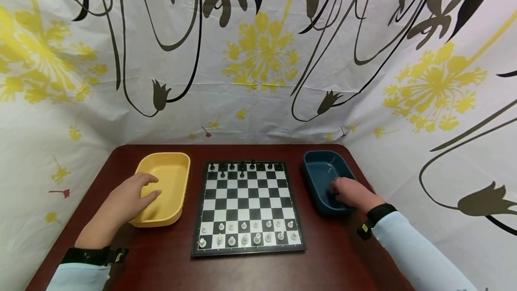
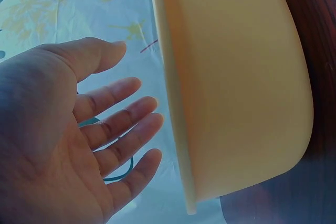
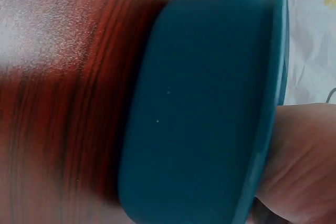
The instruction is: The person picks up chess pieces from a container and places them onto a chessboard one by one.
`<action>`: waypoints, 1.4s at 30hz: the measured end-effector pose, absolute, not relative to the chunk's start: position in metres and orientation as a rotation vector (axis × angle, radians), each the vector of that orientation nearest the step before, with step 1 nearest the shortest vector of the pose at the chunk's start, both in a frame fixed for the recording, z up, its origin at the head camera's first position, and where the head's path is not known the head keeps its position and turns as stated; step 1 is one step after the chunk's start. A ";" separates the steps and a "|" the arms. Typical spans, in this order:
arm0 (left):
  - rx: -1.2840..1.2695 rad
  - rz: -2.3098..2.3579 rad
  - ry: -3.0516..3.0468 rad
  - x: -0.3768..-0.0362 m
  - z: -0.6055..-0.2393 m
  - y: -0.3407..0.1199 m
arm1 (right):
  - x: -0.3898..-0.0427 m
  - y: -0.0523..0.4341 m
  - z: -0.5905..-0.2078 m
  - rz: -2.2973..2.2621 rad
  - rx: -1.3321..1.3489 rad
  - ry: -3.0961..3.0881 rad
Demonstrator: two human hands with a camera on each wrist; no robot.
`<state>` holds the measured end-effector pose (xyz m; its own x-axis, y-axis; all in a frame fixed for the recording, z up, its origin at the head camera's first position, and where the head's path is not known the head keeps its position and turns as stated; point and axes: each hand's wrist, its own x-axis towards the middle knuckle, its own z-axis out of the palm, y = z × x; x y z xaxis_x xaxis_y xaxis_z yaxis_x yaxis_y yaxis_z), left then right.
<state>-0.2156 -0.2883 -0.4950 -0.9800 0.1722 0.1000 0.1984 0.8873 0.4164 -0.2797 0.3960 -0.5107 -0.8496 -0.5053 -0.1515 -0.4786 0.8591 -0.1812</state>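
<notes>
Now, left hand (image 1: 129,199) over yellow tray (image 1: 175,165), right hand (image 1: 349,192) in blue tray (image 1: 313,165)

yellow tray (image 1: 177,165), dark blue tray (image 1: 313,165), black-and-white checkered chessboard (image 1: 247,201), reddish-brown wood-grain tabletop (image 1: 250,268), white backdrop (image 1: 258,57) with yellow flowers.

Three cameras: one high overview, two pressed in at the wrists.

The head view looks forward and down over the whole surface (image 1: 250,268), taking in both hands. The left wrist view sits very close beside the left hand (image 2: 58,145), facing the outer wall of the yellow tray (image 2: 236,87); the right wrist view hugs the blue tray (image 3: 205,108) by the right hand (image 3: 302,166). Each tray also appears in the head view.
</notes>
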 end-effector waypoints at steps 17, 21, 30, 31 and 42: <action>-0.298 -0.674 -2.990 -0.215 -0.492 -0.289 | -0.280 0.398 -0.510 -0.281 -0.652 2.891; -0.296 -0.672 -2.989 -0.214 -0.492 -0.289 | -0.281 0.397 -0.503 -0.299 -0.673 2.901; -0.297 -0.670 -2.988 -0.213 -0.491 -0.289 | -0.284 0.389 -0.478 -0.254 -0.755 2.955; -0.297 -0.667 -2.987 -0.213 -0.492 -0.289 | -0.284 0.387 -0.474 -0.256 -0.769 2.962; -0.304 -0.683 -2.980 -0.214 -0.494 -0.287 | -0.306 0.352 -0.440 -0.189 -0.867 3.006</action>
